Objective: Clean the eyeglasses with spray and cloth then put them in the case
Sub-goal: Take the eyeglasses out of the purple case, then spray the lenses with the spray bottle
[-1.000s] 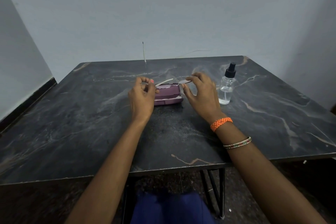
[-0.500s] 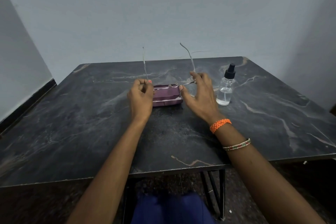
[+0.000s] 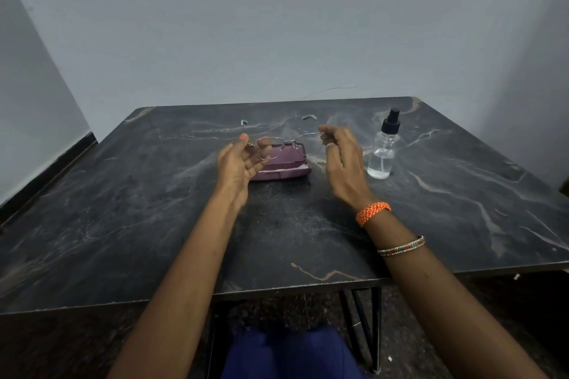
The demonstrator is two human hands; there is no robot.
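A: What's on the dark marble table (image 3: 129, 224)?
B: A purple case (image 3: 281, 163), centre; a spray bottle (image 3: 382, 151) at its three o'clock.
A: The eyeglasses (image 3: 288, 144)?
B: Above the case, both hands pinching them: left hand (image 3: 238, 163) at nine o'clock, right hand (image 3: 341, 157) at three.

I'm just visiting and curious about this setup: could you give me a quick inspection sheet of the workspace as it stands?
Surface: dark marbled table, pale veins, worn front edge.
Job's things: wire-framed eyeglasses held up above the purple case, temples unfolded and pointing away; case lies on the table, slightly open with a pale strip in the gap; clear spray bottle, black nozzle, upright to the right. No cloth identifiable.
Clutter: nothing seen.
Hands: left hand pinches the frame's left end; right hand pinches its right end.
Cables: nothing seen.
Surroundings: plain grey walls, dark floor, black table legs.
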